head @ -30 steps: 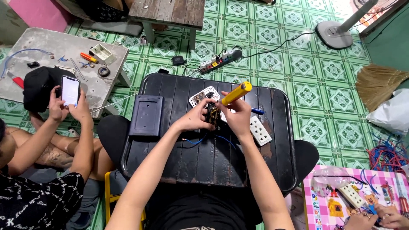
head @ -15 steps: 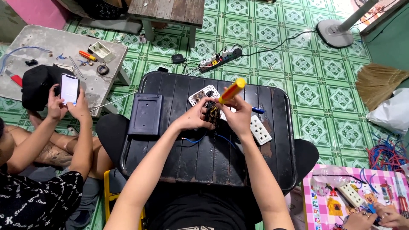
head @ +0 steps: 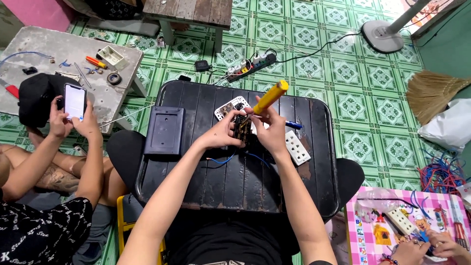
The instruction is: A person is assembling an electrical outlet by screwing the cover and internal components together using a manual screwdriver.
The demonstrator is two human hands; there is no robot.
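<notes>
Left hand (head: 218, 137) grips the socket block (head: 242, 128); right hand (head: 267, 128) grasps the screwdriver (head: 270, 97). Best keep it upright and steady.

Yellow-handled screwdriver (head: 270, 97) in right hand (head: 269, 128) now stands steeper than a second ago: handle end tilts up and further from the body, tip at the small dark part (head: 242, 128). Left hand (head: 221, 135) sits slightly closer against that part; both hands shifted a little
</notes>
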